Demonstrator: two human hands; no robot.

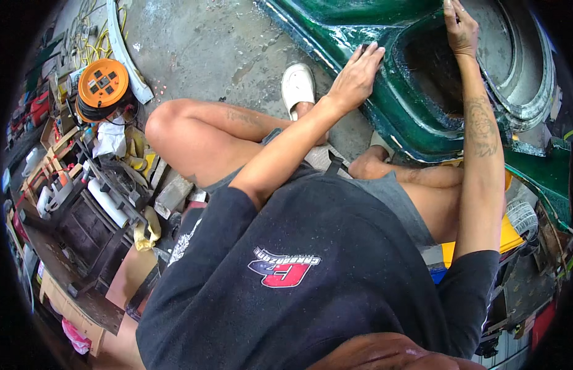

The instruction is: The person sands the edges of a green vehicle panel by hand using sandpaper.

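A large, glossy green moulded panel [394, 117], like a vehicle body part, lies in front of me with whitish scuffs and a big dark opening. My left hand [355, 79] rests at its near left edge, fingers long and close together. A small dark bit shows at those fingertips; I cannot make out what it is. Further right and higher, my right hand [462, 31] is closed on the raised rim beside the opening. Its fingertips are partly cut off by the top of the view.
An orange cable reel [102, 83] stands at the left beside a pale curved strip [127, 52] and yellow cable [104, 43]. Tools and scraps crowd a dark metal frame [83, 228]. Grey rounded panels [530, 80] lie at the far right, and a yellow piece [483, 243] is beside my right thigh.
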